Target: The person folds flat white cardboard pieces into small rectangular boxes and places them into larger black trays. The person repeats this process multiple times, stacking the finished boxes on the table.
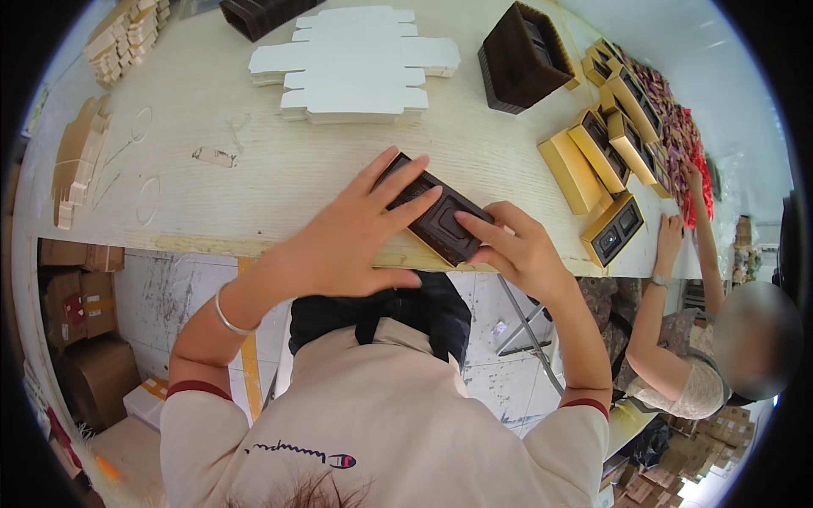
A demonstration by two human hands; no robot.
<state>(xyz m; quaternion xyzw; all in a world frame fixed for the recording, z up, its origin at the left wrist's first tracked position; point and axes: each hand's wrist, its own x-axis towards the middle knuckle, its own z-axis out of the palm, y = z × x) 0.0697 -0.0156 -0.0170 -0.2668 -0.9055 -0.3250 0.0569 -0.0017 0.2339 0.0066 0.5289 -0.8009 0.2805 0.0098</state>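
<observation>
In front of me at the table's near edge lies a narrow gold box with a black plastic insert tray (449, 222), set at a slant. My left hand (343, 233) rests over its upper left part, fingers spread across the tray and thumb out to the side. At the lower right end, my right hand (527, 254) grips the box and tray, its fingers bent and one fingertip on the tray's moulded recess. The box's underside and part of its left end are hidden by my hands.
White flat carton blanks (351, 72) are stacked ahead, and nested dark brown trays (517, 72) stand farther right. Gold boxes with dark trays (605, 148) are piled at right, beside red and purple wrapped pieces (677, 140). A co-worker's arms (656, 317) reach there. Flat card pieces (80, 165) lie left.
</observation>
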